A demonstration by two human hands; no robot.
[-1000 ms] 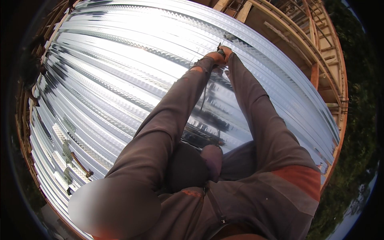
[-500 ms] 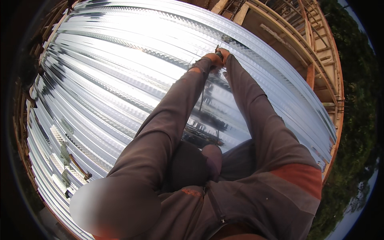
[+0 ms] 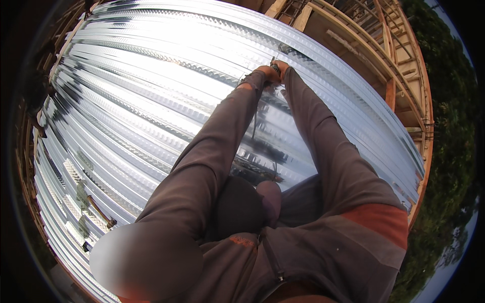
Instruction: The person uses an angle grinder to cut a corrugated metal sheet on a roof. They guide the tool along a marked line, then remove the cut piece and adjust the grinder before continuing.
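Observation:
Both arms stretch forward over ribbed, shiny metal decking sheets (image 3: 166, 96). My left hand (image 3: 271, 74) and my right hand (image 3: 281, 66) are close together, fingers closed around a dark hand tool (image 3: 274, 65). A thin tip of the tool sticks up past the fingers. Its lower part is hidden by the hands, and its exact kind cannot be made out. Below the hands, a dark cord (image 3: 254, 121) hangs or lies against the metal.
A brown-handled tool (image 3: 100, 211) lies on the sheets at the left. Timber formwork (image 3: 374, 76) with open bays and rebar borders the decking at the upper right. Trees (image 3: 449, 126) stand beyond the right edge. My knees are just below the working spot.
Both hands and the tool have shifted very slightly to the left. The grip looks the same.

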